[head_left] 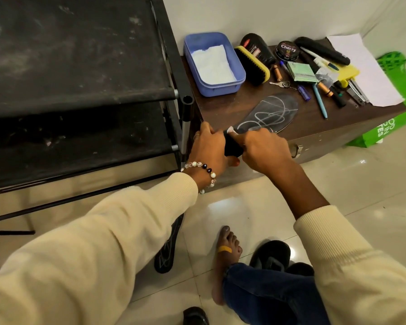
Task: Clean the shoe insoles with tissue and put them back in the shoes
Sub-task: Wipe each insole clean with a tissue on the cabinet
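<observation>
Hands meet at the near left edge of the desk [314, 127], both on one black insole [274, 113] that lies across the dark wood top with its heel end hanging over the edge. The left hand [209, 148], with a bead bracelet [198, 171] at the wrist, curls around the insole's heel end. The right hand [264, 148] is closed on a small wad of white tissue [231, 130] and presses it on the insole, just beside the left hand. Pale looping lines mark the insole's face.

A second insole [168, 249] lies on the tiled floor [361, 184], partly hidden under the left sleeve. A black shoe [270, 254] sits on the floor at near right, beside a bare foot [227, 249] with a yellow plaster on one toe; another dark shoe [195, 316] shows at the bottom edge.

Far on the desk stands a blue tub [192, 64] with white tissue inside. To its right lie a yellow-backed brush [253, 66], a black bottle [258, 48] whose label reads "erry", and a round tin [288, 50] marked "Cherry". Further right are pens, a key, a green pad [300, 71] and white paper [366, 66]. A green bag [384, 132] right of the desk shows partial white letters I cannot read whole. A black rack [80, 66] fills the left.
</observation>
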Available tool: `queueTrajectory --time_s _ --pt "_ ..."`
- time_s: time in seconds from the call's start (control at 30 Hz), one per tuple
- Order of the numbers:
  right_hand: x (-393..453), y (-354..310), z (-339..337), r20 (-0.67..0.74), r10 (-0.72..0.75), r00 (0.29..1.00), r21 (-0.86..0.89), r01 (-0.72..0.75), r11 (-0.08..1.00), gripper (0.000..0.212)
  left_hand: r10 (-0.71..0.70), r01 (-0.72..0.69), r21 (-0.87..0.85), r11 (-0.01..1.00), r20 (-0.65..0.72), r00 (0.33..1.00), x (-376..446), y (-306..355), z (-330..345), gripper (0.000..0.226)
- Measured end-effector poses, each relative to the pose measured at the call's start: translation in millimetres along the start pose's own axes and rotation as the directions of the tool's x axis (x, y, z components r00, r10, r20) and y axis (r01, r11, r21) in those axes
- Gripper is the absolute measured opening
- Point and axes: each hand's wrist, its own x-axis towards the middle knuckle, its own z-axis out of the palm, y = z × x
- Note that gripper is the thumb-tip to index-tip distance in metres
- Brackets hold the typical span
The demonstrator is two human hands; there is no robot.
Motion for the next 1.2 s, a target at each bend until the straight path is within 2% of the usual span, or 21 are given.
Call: queueTrajectory --time_s 0.2,0.33,0.47,0.63,0.8,0.87,0.93,1.0,1.13,1.2 --pt "0.0 11.7 -5.5 -0.013 0.106 0.994 0.004 -0.106 0.994 0.055 -0.017 0.017 0.026 1.000 0.011 1.000 1.0 0.6 -0.3 0.068" --pt "2.8 -4.8 -1.9 -0.001 0.038 0.999 0.018 -0.038 0.999 0.056 -0.037 0.038 -0.045 0.998 0.018 0.999 2.7 -1.6 1.9 0.067" --pt "7.5 11.2 -3.7 -0.010 0.135 0.991 0.025 -0.135 0.991 0.056 -0.044 0.045 -0.003 0.999 0.018 0.999 2.0 0.9 1.2 0.069" --pt "6.6 -6.1 -3.9 -0.001 0.060 0.998 0.037 -0.060 0.998 0.059 -0.027 0.028 -0.043 0.999 0.015 1.000 1.4 -1.6 0.9 0.063" --pt "11.1 8.8 -1.0 0.005 0.167 0.986 0.034 -0.167 0.985 0.054 -0.032 0.032 0.015 0.999 0.011 0.999 0.6 0.2 1.0 0.067" --pt "10.6 3.1 -1.3 0.033 0.097 0.995 0.079 -0.099 0.992 0.057 -0.021 0.021 -0.005 1.000 0.007 1.000 0.1 -1.1 0.9 0.066" --pt "12.9 -1.3 -1.3 0.097 -0.041 0.994 0.148 0.026 0.989 0.060 -0.008 0.008 0.007 1.000 0.004 1.000 -0.7 -2.1 0.3 0.066" --pt "14.9 3.3 -3.0 0.150 -0.107 0.983 0.144 0.086 0.986 0.060 -0.012 0.013 0.017 1.000 -0.005 1.000 -2.0 -1.4 0.0 0.067" --pt "7.5 19.8 -4.5 0.072 0.063 0.995 0.026 -0.065 0.998 0.061 -0.046 0.046 0.024 0.999 -0.005 0.999 -1.0 0.6 1.6 0.071" --pt "4.0 14.5 -1.8 0.071 0.050 0.996 0.037 -0.052 0.998 0.062 -0.047 0.047 0.022 0.999 -0.004 0.999 -1.2 0.4 2.0 0.070"
